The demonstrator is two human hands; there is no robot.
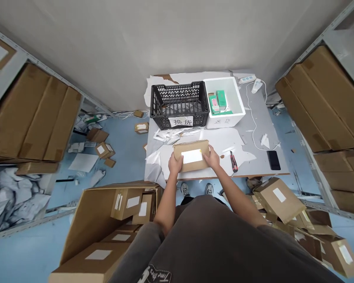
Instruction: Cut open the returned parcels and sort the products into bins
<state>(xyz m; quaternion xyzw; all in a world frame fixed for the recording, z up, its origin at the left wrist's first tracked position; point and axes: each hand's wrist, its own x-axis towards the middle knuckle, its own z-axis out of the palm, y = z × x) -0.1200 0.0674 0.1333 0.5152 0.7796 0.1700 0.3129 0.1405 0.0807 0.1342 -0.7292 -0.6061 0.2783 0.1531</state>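
Cardboard box (194,166), one, seemingly at the handling step; left hand (175,165) and right hand (212,158) grip opposite ends; knife (233,162) unheld.

The single view comes from a camera on the person's head, looking forward and steeply down past the torso (206,243) to both hands and the bench (261,133). It sits above the bench, far enough back to take in the wall (177,35) beyond, the shelves on both sides and the floor (118,133); with only one view, no part of the scene is shared with another.
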